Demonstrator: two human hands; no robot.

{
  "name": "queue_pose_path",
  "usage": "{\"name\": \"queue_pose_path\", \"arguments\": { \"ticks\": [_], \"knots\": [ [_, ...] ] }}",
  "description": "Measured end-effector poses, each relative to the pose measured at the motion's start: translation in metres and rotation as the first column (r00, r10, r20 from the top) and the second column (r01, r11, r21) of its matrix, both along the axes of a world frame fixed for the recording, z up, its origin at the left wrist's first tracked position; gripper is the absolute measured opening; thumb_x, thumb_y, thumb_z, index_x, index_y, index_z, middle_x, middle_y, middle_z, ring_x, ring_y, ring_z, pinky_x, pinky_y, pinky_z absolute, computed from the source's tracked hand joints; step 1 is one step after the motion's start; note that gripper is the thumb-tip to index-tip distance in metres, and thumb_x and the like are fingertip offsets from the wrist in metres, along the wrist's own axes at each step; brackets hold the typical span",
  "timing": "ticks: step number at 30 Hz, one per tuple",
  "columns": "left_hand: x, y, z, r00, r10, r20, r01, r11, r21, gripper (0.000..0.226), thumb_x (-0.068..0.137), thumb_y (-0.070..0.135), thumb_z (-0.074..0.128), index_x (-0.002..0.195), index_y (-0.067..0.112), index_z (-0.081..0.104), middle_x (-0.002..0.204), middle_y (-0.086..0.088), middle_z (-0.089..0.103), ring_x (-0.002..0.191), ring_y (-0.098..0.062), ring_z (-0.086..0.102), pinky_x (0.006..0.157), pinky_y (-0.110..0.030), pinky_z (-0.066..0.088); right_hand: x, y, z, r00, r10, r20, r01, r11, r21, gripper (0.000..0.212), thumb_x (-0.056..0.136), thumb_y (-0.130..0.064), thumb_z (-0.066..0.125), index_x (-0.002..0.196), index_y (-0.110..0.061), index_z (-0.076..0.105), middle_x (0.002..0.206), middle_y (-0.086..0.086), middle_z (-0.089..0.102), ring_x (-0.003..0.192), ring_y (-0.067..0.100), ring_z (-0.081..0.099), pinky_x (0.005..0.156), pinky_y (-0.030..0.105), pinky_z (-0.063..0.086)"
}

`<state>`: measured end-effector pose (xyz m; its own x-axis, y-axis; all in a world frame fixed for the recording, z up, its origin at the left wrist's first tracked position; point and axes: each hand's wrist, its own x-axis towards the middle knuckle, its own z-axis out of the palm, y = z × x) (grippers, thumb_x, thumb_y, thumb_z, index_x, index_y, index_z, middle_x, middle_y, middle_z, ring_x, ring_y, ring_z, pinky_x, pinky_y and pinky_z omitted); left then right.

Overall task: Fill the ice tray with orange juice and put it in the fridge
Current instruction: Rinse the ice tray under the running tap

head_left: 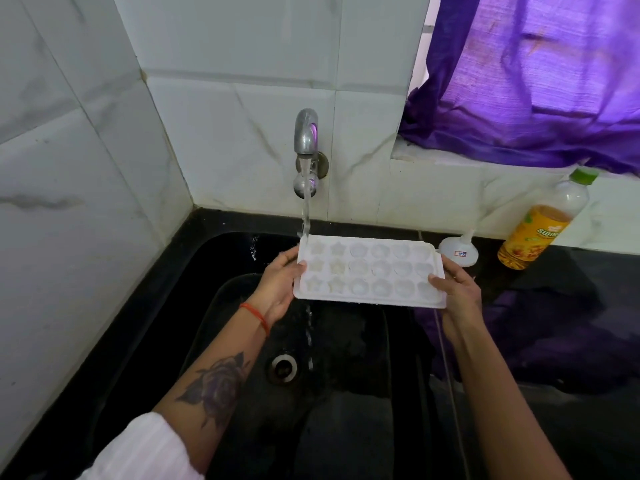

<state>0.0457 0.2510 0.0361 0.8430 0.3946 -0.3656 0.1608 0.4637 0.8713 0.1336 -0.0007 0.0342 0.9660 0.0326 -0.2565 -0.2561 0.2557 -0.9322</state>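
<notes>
Head view: the left hand (277, 289) and right hand (459, 292) each keep a grip clamped on a short end of the white ice tray (369, 271), held level over the black sink (242, 341) under the running tap (306, 133); thin plastic, likely light, bendy and slippery when wet, best held at both ends; on the surface, an orange-labelled bottle (543, 230) reads "SWI…", the rest illegible.
</notes>
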Motion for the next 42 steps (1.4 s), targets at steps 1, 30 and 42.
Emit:
{"name": "queue_pose_path", "arguments": {
  "ticks": [1, 30, 42],
  "knots": [
    [-0.001, 0.001, 0.002, 1.000, 0.010, 0.009, -0.010, 1.000, -0.001, 0.038, 0.095, -0.003, 0.044, 0.131, 0.007, 0.048, 0.126, -0.012, 0.058, 0.096, -0.021, 0.064, 0.079, -0.037, 0.056, -0.001, 0.003, -0.002, 1.000, 0.002, -0.007, -0.002, 1.000, -0.003, 0.052, 0.082, 0.012, 0.057, 0.129, -0.009, 0.054, 0.125, 0.011, 0.060, 0.110, 0.030, 0.060, 0.092, 0.046, 0.052],
    [-0.071, 0.086, 0.001, 0.911, 0.380, -0.163, -0.359, 0.922, 0.145, 0.041, 0.098, 0.012, 0.046, 0.138, 0.021, 0.044, 0.117, -0.007, 0.058, 0.093, -0.025, 0.061, 0.066, -0.040, 0.053, -0.019, 0.123, 0.009, 0.916, 0.397, 0.052, -0.356, 0.868, -0.346, 0.044, 0.086, -0.004, 0.063, 0.127, -0.016, 0.052, 0.110, 0.001, 0.062, 0.097, 0.019, 0.063, 0.077, 0.029, 0.055],
    [-0.083, 0.094, -0.008, 0.884, 0.346, -0.313, -0.318, 0.938, 0.137, 0.035, 0.097, 0.005, 0.043, 0.130, 0.010, 0.052, 0.112, -0.015, 0.059, 0.083, -0.027, 0.060, 0.069, -0.047, 0.052, -0.018, 0.119, 0.008, 0.854, 0.517, -0.062, -0.502, 0.785, -0.363, 0.038, 0.083, -0.005, 0.068, 0.119, -0.009, 0.057, 0.095, 0.001, 0.066, 0.081, 0.014, 0.066, 0.059, 0.023, 0.053]
  ]
}}
